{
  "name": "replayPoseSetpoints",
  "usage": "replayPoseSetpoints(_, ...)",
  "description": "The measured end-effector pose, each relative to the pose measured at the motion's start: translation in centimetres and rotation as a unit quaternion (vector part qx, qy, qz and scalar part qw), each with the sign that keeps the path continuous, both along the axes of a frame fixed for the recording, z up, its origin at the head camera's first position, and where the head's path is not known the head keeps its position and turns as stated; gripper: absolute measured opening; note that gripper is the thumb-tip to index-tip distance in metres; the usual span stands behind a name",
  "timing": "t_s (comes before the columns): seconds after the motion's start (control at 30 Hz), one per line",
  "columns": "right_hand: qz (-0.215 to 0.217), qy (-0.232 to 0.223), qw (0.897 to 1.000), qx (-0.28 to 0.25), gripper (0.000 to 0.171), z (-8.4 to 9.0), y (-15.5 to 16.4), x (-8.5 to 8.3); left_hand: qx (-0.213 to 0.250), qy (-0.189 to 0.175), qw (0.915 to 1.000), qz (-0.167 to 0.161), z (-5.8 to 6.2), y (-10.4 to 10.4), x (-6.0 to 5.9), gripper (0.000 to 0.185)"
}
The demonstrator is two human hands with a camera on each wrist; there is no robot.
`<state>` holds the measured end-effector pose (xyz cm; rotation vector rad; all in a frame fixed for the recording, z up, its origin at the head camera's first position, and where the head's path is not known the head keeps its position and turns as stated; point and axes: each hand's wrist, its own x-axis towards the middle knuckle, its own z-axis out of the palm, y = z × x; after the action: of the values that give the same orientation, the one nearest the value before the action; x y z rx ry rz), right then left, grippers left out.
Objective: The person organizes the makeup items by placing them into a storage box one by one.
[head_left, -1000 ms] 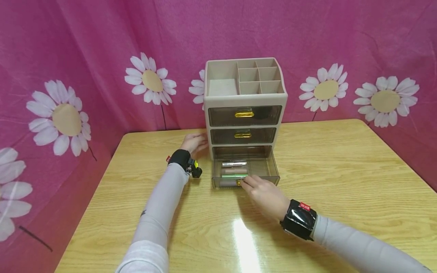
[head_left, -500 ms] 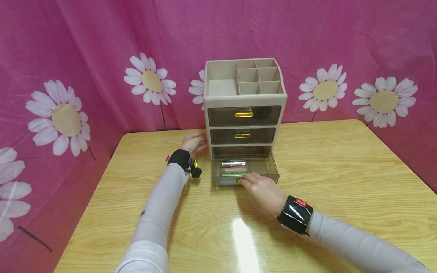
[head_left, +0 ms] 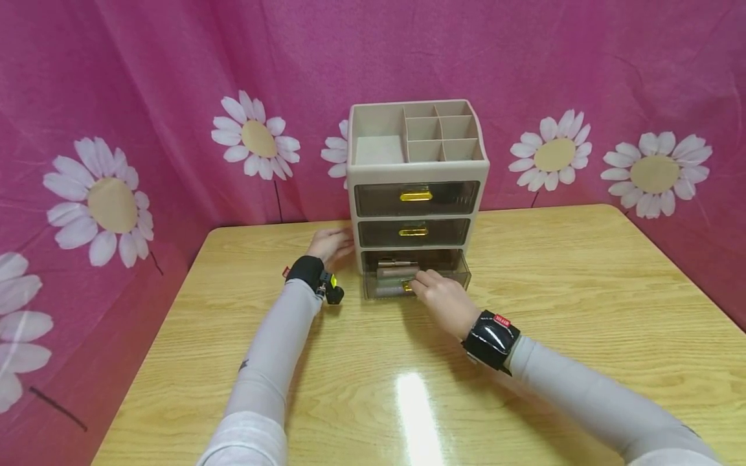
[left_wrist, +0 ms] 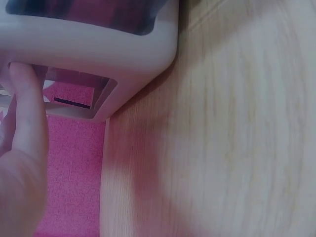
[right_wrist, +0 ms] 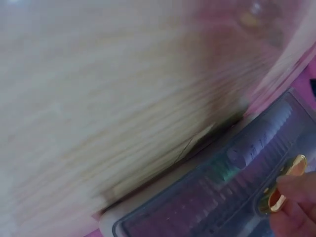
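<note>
A beige tabletop drawer organizer [head_left: 418,171] stands near the back of the table. Its bottom drawer [right_wrist: 197,207], of smoky clear plastic, is partly pulled out and holds several slim cosmetic tubes [head_left: 396,273]. My right hand [head_left: 445,303] pinches the gold handle [right_wrist: 297,166] of that drawer between thumb and finger, as the right wrist view shows. My left hand [head_left: 329,246] touches the organizer's left side, its fingers extended against the wall. In the left wrist view the fingers reach beside an opening in the casing [left_wrist: 133,59]; some fingertips are hidden.
Two upper drawers with gold handles, the top one [head_left: 416,207] and the middle one [head_left: 437,234], are closed. Above them is a divided tray [head_left: 379,150]. The wooden table [head_left: 559,304] meets a pink flowered curtain [head_left: 408,52] behind and at both sides.
My right hand has pushed the bottom drawer part of the way inward, away from me. The tubes moved back with it, and the left hand stays in place.
</note>
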<state>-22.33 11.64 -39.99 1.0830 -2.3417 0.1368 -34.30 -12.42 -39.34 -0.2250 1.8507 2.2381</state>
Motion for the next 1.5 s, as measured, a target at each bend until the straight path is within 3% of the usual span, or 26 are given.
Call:
replayPoseSetpoints(0.63,-0.041,0.003,0.999,0.011,0.025,-0.2,-1.1,-4.0,-0.012,-0.007,0.9999,-0.004,0.1,0.1,0.0,0.04)
replayPoseSetpoints(1.5,-0.047,0.018,0.999,0.006,0.02,-0.6,-1.2,-5.7,0.005,-0.01,0.9999,0.003,-0.1,0.0,-0.2,0.04)
